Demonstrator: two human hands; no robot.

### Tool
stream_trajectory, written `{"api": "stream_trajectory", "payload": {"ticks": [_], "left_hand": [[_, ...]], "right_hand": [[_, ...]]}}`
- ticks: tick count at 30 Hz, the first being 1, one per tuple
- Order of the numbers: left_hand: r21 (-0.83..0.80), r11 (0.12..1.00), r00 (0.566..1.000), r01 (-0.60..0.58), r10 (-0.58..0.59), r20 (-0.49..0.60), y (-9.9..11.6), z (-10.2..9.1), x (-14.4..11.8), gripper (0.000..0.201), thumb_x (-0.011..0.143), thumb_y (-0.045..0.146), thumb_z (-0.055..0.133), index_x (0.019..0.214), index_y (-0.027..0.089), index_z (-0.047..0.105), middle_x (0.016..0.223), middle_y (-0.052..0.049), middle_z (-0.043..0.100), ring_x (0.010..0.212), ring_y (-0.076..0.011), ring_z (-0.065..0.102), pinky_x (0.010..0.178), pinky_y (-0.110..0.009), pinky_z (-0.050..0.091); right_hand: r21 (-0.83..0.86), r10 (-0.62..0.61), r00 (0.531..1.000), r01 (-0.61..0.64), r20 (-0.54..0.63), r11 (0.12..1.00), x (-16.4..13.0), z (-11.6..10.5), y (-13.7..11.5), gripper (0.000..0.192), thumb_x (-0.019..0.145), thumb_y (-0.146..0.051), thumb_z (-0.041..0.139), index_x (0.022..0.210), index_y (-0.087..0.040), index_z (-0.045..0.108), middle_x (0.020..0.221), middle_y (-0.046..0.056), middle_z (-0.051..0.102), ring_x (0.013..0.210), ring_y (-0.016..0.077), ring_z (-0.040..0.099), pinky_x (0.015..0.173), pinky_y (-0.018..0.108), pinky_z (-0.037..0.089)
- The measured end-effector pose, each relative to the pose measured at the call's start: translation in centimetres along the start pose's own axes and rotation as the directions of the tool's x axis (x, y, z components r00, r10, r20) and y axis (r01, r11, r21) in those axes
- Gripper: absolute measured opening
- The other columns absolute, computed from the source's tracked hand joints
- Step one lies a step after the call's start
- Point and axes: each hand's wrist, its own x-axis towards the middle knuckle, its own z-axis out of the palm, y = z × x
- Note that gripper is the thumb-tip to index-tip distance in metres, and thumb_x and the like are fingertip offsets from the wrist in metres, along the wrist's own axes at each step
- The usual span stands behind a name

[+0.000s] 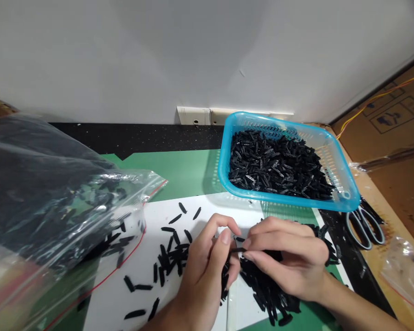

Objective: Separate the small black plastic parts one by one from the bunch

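While your two hands meet low in the centre of the frame, a small black plastic piece (237,250) sits pinched between them. Your left hand (207,266) grips its near end with thumb and curled fingers, and your right hand (290,259) nips the other end between thumb and forefinger, the remaining fingers folded loosely over. Under and around both hands lies a loose heap of black pieces (265,285) on a white sheet (138,276), with stray ones scattered toward the lower left. The sheet rests on a green mat (182,170). Above your right hand, in the upper right of centre, a blue plastic basket (345,193) holds a full load of the same black parts. Just beside its right corner lie grey-handled scissors (365,227). Filling the left side of the frame, a clear zip bag (55,193) with a red seal line bulges with more black parts. A small clear bag (405,266) lies at the right edge, on the brown surface.
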Motion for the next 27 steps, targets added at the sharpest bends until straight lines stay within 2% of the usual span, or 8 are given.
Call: {"api": "stream_trajectory", "payload": {"ticks": [7, 12, 20, 27], "left_hand": [[0.008, 0.999, 0.997, -0.046, 0.046, 0.057, -0.5, -0.4, -0.3, 0.048, 0.116, 0.059, 0.049, 0.084, 0.023, 0.053, 0.055, 0.010, 0.044, 0.050, -0.0103, 0.033, 0.054, -0.026, 0.028], [0.017, 0.997, 0.995, -0.078, 0.077, 0.060, -0.6, -0.4, -0.3, 0.048, 0.117, 0.058, 0.049, 0.084, 0.023, 0.051, 0.055, 0.009, 0.043, 0.053, -0.0107, 0.034, 0.055, -0.027, 0.027], [0.009, 0.997, 0.994, -0.081, 0.080, 0.076, -1.1, -0.3, -0.4, 0.043, 0.116, 0.058, 0.053, 0.090, 0.024, 0.053, 0.055, 0.010, 0.043, 0.051, -0.0101, 0.031, 0.054, -0.027, 0.023], [-0.004, 0.996, 0.996, -0.085, 0.085, -0.012, -1.1, 0.4, -0.6, 0.041, 0.115, 0.056, 0.058, 0.091, 0.023, 0.059, 0.053, 0.010, 0.042, 0.051, -0.0091, 0.028, 0.054, -0.027, 0.023]], "right_hand": [[-0.022, 0.016, 1.000, -0.016, 0.021, 1.000, -0.3, -1.1, 0.7, 0.011, 0.099, -0.003, 0.079, 0.105, -0.010, 0.086, 0.095, 0.012, 0.087, 0.081, 0.0185, 0.083, 0.070, 0.026, 0.067], [0.031, 0.085, 0.996, -0.085, 0.009, 0.996, -0.2, -1.0, 1.1, 0.012, 0.097, -0.002, 0.081, 0.104, -0.011, 0.086, 0.093, 0.011, 0.087, 0.084, 0.0184, 0.084, 0.079, 0.026, 0.069], [0.090, 0.178, 0.984, -0.178, -0.002, 0.980, -0.5, -0.7, 1.2, 0.020, 0.095, -0.010, 0.086, 0.114, -0.015, 0.084, 0.089, 0.007, 0.083, 0.070, 0.0160, 0.074, 0.066, 0.027, 0.064], [0.065, 0.205, 0.979, -0.205, 0.000, 0.977, -0.4, -0.5, 0.9, 0.014, 0.097, -0.010, 0.082, 0.109, -0.017, 0.082, 0.086, 0.005, 0.082, 0.068, 0.0154, 0.071, 0.064, 0.028, 0.061]]}}
